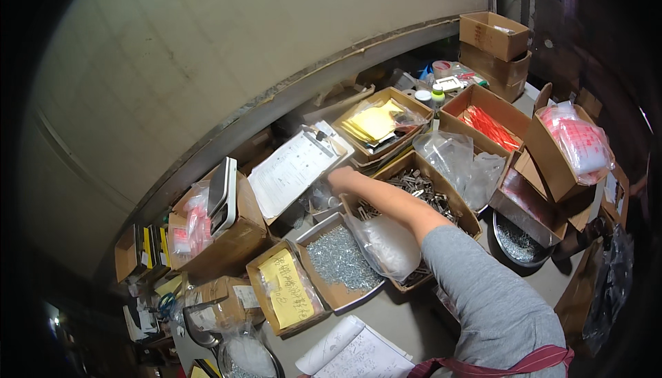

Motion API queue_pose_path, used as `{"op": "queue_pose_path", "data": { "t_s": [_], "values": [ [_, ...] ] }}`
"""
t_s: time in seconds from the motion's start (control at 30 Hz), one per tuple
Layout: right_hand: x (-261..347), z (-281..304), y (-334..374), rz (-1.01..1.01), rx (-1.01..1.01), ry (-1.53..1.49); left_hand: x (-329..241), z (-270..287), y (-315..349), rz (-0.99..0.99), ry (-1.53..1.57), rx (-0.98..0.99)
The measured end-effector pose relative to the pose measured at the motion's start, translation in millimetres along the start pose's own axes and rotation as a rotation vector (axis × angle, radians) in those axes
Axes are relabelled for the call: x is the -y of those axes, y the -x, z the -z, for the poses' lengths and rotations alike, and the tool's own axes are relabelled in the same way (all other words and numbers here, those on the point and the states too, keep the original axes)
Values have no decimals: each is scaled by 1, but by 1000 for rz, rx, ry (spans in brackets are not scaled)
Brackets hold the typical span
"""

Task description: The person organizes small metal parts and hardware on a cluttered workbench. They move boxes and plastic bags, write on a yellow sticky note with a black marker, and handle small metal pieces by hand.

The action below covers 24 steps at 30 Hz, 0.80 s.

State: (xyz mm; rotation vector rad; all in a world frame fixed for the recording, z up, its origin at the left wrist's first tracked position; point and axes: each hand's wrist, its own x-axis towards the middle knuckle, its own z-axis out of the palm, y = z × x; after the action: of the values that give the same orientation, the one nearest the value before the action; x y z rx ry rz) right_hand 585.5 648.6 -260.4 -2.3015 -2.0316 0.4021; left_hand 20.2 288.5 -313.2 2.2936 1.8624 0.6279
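Observation:
My right arm, in a grey short sleeve, reaches in from the lower right across the boxes. My right hand (339, 179) is at the lower right edge of a clipboard (293, 171) holding printed sheets. Clear plastic (321, 196) lies just below the hand. Its fingers are hidden, so whether it grips anything does not show. Beneath the forearm stands a cardboard box (471, 225) of dark metal clips, with a clear bag of white pieces (392, 246) on its near side. A white-rimmed tray of small silvery metal parts (341, 257) is beside it. My left hand is out of view.
An open notebook (358, 354) lies at the bottom. Left are a box with a yellow note (288, 288) and a carton (241, 230) with a scale-like device. Behind stand boxes of yellow packets (376, 121) and red strips (489, 126). A metal bowl (517, 240) sits right.

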Motion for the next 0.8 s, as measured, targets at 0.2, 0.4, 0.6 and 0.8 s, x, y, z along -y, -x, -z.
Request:
{"op": "queue_pose_path", "data": {
  "t_s": [0.2, 0.4, 0.6, 0.8],
  "values": [
    [10, 22, 19, -242, -205, -287, 11, 2, 8, -8, 54, -31],
    [-2, 54, 82, -242, -401, 27, 13, -3, 0, 17, 108, -43],
    [22, 73, 203, -44, -462, -459, 19, -13, -1, 9, 134, -90],
    [155, 14, 396, 56, -28, -1253, -30, 18, 32, 194, 461, -285]
  ]
}}
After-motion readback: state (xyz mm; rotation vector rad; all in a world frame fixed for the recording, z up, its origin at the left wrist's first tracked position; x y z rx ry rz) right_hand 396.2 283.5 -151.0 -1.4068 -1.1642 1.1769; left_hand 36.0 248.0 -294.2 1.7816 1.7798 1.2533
